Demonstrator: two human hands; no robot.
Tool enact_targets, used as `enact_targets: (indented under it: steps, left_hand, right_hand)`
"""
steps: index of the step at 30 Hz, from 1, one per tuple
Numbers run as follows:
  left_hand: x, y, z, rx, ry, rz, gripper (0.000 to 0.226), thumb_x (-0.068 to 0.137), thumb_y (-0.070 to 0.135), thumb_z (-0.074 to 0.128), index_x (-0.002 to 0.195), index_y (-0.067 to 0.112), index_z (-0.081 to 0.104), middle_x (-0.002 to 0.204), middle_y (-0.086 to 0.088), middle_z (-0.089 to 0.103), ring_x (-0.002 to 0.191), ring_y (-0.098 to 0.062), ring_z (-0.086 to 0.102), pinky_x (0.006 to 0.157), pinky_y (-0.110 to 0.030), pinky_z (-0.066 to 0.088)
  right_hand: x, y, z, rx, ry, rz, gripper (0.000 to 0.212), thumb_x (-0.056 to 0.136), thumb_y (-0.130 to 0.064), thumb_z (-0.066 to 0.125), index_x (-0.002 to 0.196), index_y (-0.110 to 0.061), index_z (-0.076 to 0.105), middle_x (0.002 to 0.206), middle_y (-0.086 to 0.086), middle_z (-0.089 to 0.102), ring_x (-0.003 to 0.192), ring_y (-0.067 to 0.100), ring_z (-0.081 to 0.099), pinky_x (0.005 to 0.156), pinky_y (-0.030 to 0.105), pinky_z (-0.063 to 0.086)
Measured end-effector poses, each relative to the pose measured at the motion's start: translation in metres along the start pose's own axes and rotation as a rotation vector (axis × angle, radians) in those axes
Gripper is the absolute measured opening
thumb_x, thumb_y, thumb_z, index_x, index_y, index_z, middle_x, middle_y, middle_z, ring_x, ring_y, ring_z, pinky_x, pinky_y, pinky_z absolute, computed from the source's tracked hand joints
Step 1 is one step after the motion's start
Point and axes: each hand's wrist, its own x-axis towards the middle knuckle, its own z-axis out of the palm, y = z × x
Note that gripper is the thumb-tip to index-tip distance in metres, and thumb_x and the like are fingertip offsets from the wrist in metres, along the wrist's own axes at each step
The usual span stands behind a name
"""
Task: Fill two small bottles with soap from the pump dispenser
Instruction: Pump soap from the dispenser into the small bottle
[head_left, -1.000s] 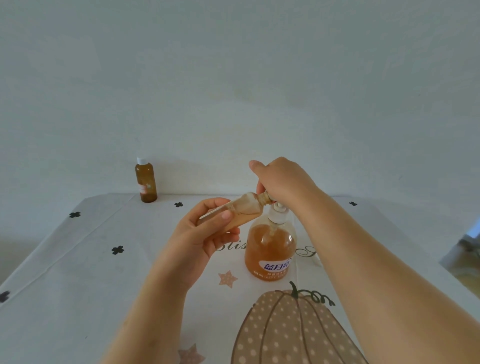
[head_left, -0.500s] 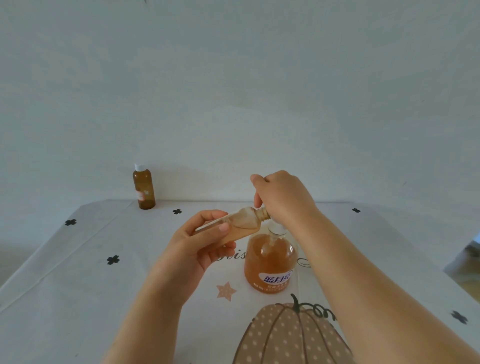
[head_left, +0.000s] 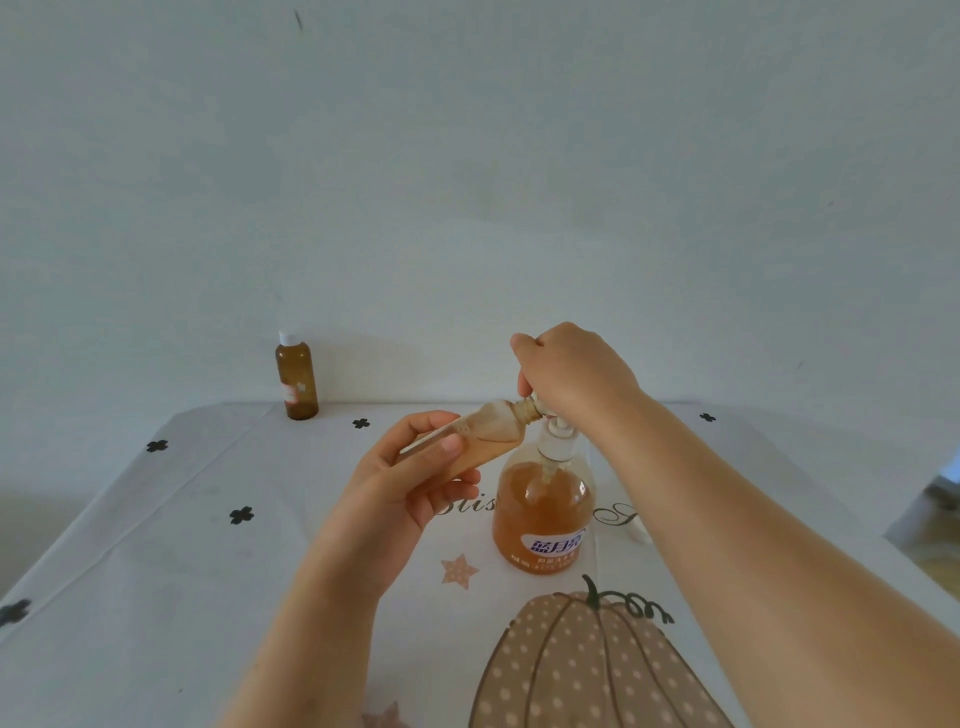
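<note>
A clear pump dispenser (head_left: 543, 512) of orange soap stands at the table's middle, white pump collar on top. My right hand (head_left: 569, 374) covers the pump head and hides its nozzle. My left hand (head_left: 415, 475) holds a small clear bottle (head_left: 491, 428) tilted almost flat, its open neck against the nozzle under my right hand; some orange soap lies inside it. A second small amber bottle (head_left: 296, 379) with a white cap stands upright at the table's far left edge by the wall.
The table (head_left: 182, 545) wears a white cloth printed with black clovers, a star and a large dotted pumpkin (head_left: 587, 670) near me. A small white object (head_left: 640, 532), perhaps a cap, lies right of the dispenser behind my right forearm. A wall rises behind.
The pump head under my right hand went down half a second ago and stands higher now. The small bottle stays at the nozzle in my left hand. My view has shifted slightly.
</note>
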Motion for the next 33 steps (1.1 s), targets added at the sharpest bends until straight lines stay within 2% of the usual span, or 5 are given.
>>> enact_targets:
  steps: [11, 15, 20, 30, 33]
  left_hand:
    - [0.001, -0.003, -0.001, -0.010, -0.004, 0.009, 0.026, 0.078, 0.014, 0.069, 0.103, 0.008, 0.068, 0.094, -0.014, 0.069, 0.074, -0.023, 0.067, 0.065, -0.028, 0.057]
    - [0.003, -0.004, -0.003, 0.010, -0.003, 0.006, 0.024, 0.076, 0.013, 0.070, 0.100, 0.009, 0.069, 0.092, -0.014, 0.069, 0.073, -0.023, 0.066, 0.064, -0.028, 0.057]
    - [0.008, -0.005, -0.005, 0.011, 0.019, -0.001, 0.022, 0.073, 0.012, 0.069, 0.095, 0.009, 0.069, 0.089, -0.013, 0.069, 0.068, -0.024, 0.065, 0.061, -0.027, 0.056]
    - [0.006, -0.005, -0.003, 0.013, 0.016, -0.019, 0.025, 0.074, 0.013, 0.069, 0.098, 0.009, 0.068, 0.089, -0.011, 0.070, 0.070, -0.023, 0.067, 0.062, -0.027, 0.056]
    - [0.004, -0.004, 0.000, 0.015, 0.021, -0.001, 0.028, 0.075, 0.013, 0.070, 0.102, 0.008, 0.067, 0.091, -0.012, 0.070, 0.073, -0.023, 0.067, 0.064, -0.027, 0.057]
  right_hand:
    - [0.005, 0.002, 0.004, -0.052, -0.117, 0.018, 0.047, 0.096, -0.040, 0.040, 0.096, -0.007, 0.073, 0.084, 0.007, 0.073, 0.071, 0.024, 0.060, 0.073, 0.035, 0.049]
    - [0.005, 0.007, 0.009, -0.034, -0.083, 0.013, 0.047, 0.097, -0.038, 0.041, 0.100, -0.003, 0.073, 0.078, 0.005, 0.062, 0.068, 0.023, 0.054, 0.066, 0.033, 0.043]
    - [0.009, 0.011, 0.015, -0.010, -0.057, 0.030, 0.045, 0.097, -0.036, 0.043, 0.098, -0.003, 0.074, 0.076, 0.006, 0.063, 0.067, 0.024, 0.056, 0.066, 0.033, 0.045]
    - [0.005, 0.011, 0.015, 0.021, -0.065, 0.019, 0.047, 0.096, -0.038, 0.045, 0.101, 0.000, 0.073, 0.071, 0.004, 0.054, 0.064, 0.022, 0.050, 0.063, 0.032, 0.041]
    - [0.004, 0.005, 0.007, 0.025, -0.076, 0.040, 0.045, 0.096, -0.038, 0.046, 0.098, -0.003, 0.075, 0.059, -0.001, 0.056, 0.058, 0.020, 0.052, 0.061, 0.030, 0.041]
